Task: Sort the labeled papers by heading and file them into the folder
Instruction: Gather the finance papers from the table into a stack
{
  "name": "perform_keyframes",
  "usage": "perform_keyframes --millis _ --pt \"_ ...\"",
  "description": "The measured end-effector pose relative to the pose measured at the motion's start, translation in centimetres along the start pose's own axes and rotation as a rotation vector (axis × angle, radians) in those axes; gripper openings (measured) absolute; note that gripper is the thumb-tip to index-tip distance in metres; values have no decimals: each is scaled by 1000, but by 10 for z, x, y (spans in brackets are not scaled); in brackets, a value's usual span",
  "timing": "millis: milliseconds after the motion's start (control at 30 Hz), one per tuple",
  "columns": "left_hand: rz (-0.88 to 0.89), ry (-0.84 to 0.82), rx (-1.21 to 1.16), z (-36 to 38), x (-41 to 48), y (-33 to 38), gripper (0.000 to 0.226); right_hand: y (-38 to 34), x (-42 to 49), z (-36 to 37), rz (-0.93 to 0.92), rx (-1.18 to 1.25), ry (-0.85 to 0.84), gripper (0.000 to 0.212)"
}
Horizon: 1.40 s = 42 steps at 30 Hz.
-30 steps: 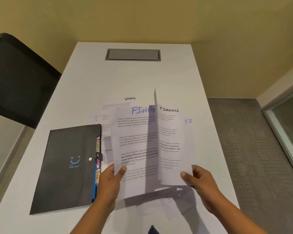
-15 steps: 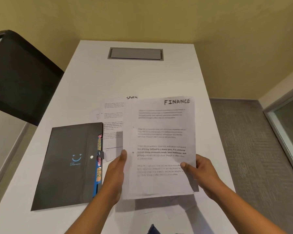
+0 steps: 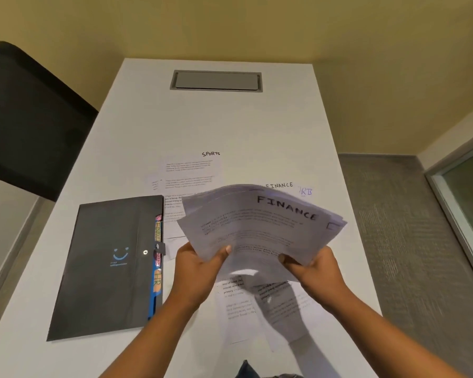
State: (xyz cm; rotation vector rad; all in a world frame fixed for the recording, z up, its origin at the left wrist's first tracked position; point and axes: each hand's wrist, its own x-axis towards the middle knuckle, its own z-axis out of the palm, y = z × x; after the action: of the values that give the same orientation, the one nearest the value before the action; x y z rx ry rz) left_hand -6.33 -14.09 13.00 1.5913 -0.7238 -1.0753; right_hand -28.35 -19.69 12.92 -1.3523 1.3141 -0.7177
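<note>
Since half a second ago the finance stack has gone from upright and flat to tipped forward and bowed, far edge drooping away from the grips; heading faces up. Left grip pinches the near-left corner, thumb on top, fingers under; right grip pinches the near-right edge the same way; both are clamped on the stack, held clear above the counter.

Handling call: several loose sheets, light, floppy, probably slick against each other; edges are fanned at the far right corner, so they will likely slide apart if the pinch eases. Best hold looks like the present one, two near corners; or one grip mid-edge with a slight curl along the length to stiffen it. Square it on the counter before filing.

Folder lies flat just left of the left grip, coloured tabs along the edge facing it; sports sheet lies beyond the left grip; another finance sheet lies just beyond the stack; more sheets lie directly under both grips.
</note>
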Motion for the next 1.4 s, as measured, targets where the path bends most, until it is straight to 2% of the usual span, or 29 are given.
perform_keyframes --millis 233,467,600,700,800,900,967,1033,1167,1267,1400 --pt "-38 -18 -2 1 3 -7 23 9 4 1 13 40 -49 28" --pt "-55 -48 34 -2 10 -10 15 9 20 3 116 162 105 12" --pt "-120 -107 46 -3 12 -13 18 3 33 4 155 335 199 19" --pt "-137 -118 53 -3 13 -16 16 0 37 3 157 337 162 23" --pt "-145 -91 17 -4 15 -16 13 6 44 0 206 278 71 43" --pt "-158 -49 -12 -9 19 -18 16 22 56 -12 256 260 196 43" --pt "-158 -33 -20 -13 20 -19 16 37 64 -27 282 178 319 40" --pt "-161 -20 -29 -18 21 -19 18 54 69 -38 346 -10 378 43" --pt "-181 -6 -47 -29 19 -17 30 88 73 -39 482 -444 290 57" --pt "-198 -21 -46 -35 18 -16 43 100 75 -29 554 -589 264 73" --pt "-218 -22 -49 -37 17 -17 44 98 76 -19 638 -675 241 67"
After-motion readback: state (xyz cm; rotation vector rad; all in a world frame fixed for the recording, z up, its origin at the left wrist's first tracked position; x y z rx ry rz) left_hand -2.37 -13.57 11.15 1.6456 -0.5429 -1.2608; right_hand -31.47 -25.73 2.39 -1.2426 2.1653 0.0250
